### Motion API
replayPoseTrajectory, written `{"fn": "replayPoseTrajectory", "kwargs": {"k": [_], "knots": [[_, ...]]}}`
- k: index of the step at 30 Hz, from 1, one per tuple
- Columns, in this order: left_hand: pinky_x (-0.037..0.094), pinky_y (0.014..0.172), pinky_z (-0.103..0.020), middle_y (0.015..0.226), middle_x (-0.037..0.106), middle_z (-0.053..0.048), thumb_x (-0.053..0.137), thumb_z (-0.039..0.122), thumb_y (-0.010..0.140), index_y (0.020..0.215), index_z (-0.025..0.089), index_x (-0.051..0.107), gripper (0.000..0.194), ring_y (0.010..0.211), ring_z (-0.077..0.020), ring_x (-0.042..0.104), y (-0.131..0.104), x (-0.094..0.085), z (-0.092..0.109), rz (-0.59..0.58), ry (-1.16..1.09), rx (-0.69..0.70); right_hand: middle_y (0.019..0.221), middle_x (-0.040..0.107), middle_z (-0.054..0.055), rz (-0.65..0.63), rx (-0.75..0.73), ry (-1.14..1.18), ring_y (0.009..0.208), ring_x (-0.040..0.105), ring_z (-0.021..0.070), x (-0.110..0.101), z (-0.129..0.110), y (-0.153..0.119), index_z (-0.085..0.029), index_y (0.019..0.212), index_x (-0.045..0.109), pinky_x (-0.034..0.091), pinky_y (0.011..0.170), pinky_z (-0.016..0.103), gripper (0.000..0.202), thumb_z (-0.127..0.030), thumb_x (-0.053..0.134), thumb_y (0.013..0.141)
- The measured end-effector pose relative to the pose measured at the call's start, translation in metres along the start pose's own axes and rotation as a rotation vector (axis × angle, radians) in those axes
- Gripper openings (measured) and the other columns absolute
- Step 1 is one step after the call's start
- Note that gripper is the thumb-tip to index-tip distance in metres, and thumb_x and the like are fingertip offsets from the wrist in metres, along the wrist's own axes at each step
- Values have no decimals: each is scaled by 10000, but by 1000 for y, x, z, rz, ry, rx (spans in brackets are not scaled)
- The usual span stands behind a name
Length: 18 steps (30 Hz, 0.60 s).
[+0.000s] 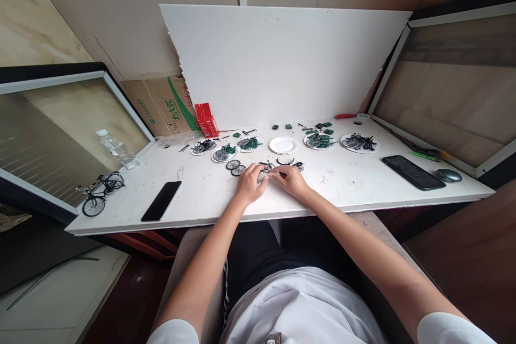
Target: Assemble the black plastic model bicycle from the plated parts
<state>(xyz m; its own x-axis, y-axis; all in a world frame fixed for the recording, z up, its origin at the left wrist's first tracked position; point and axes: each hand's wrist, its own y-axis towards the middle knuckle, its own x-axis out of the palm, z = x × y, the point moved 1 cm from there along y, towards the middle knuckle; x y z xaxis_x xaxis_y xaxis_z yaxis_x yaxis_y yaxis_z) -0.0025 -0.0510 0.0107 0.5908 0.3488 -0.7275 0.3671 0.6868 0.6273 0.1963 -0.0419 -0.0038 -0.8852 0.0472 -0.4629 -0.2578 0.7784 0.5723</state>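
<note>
My left hand (250,184) and my right hand (293,180) meet over the front middle of the table. Between the fingertips is a small dark model bicycle part (266,168), partly covered by my fingers. Left thumb and fingers pinch around its near side. My right fingers are closed on something thin, its shape too small to make out. Just left of my left hand lie spoked toy wheels (233,164). Beyond my right hand lies a curved black piece (285,162), with another small dark part (299,165) beside it.
Paper plates of green and black parts (320,141) stand in a row behind, with a bare white plate (284,144) among them. A finished model bicycle (102,192), bottle (118,149) and phone (162,201) are left. Another phone (413,172) and a mouse (449,175) are right.
</note>
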Motion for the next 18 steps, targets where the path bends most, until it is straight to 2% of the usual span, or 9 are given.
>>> {"fn": "replayPoseTrajectory", "kwargs": {"k": [5, 11, 14, 18], "knots": [[489, 922, -411, 1122, 746, -102, 500, 345, 1037, 1252, 185, 688, 328, 910, -244, 709, 0, -1, -3, -18, -12, -22, 1049, 786, 103, -20, -73, -68, 864, 739, 252, 2, 1, -2, -207, 1023, 819, 522, 755, 313, 317, -469, 641, 1029], [533, 920, -415, 1050, 763, -99, 553, 404, 1033, 1166, 191, 714, 299, 949, -256, 706, 1, 4, -5, 3, -48, -49, 893, 765, 89, -92, -146, -162, 755, 690, 212, 5, 0, -5, -200, 989, 795, 435, 678, 270, 306, -411, 586, 1061], [566, 879, -386, 1082, 768, -96, 592, 378, 1015, 1152, 200, 712, 255, 984, -249, 712, 1, 6, -6, 26, -100, -49, 822, 740, 87, -106, -141, -193, 706, 655, 200, 5, -1, -5, -190, 958, 783, 403, 658, 265, 360, -442, 553, 1074], [578, 836, -353, 1058, 767, -87, 618, 323, 996, 1084, 202, 711, 176, 980, -232, 712, 1, 9, -8, 59, -103, -45, 862, 755, 96, -105, -140, -181, 720, 672, 206, 6, 0, -5, -194, 978, 791, 412, 666, 267, 368, -451, 546, 1075]]}}
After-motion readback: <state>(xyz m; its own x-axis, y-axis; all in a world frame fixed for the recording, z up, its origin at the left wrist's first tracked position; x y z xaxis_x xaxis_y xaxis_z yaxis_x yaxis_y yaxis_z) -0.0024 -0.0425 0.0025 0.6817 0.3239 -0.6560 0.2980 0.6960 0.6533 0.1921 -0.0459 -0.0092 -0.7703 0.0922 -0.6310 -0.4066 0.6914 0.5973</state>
